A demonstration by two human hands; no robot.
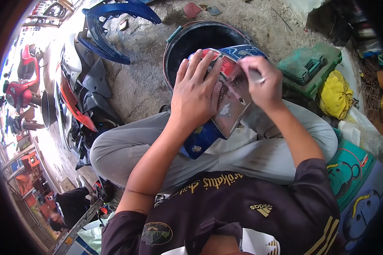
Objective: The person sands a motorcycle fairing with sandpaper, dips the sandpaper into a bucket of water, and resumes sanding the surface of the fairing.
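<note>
A motorcycle body panel (229, 114), blue with red decals, a mesh pattern and dull scuffed patches, lies across my lap and over the rim of a black bucket (169, 63). My left hand (196, 87) rests flat on the panel's left side, fingers stretched and spread. On the upper right of the panel, my right hand (264, 83) is closed around what looks like a folded piece of sandpaper (254, 76), greyish and blurred by motion. Its fingertips are at the panel's surface. The underside of the panel is hidden.
Blue fairing (110, 25) and other panels (95, 80) lie on the concrete at left. A green tool case (306, 68), a yellow bag (336, 94) and a teal case (349, 174) stand at right. Red motorcycle (23, 91) and a person (72, 206) are farther left.
</note>
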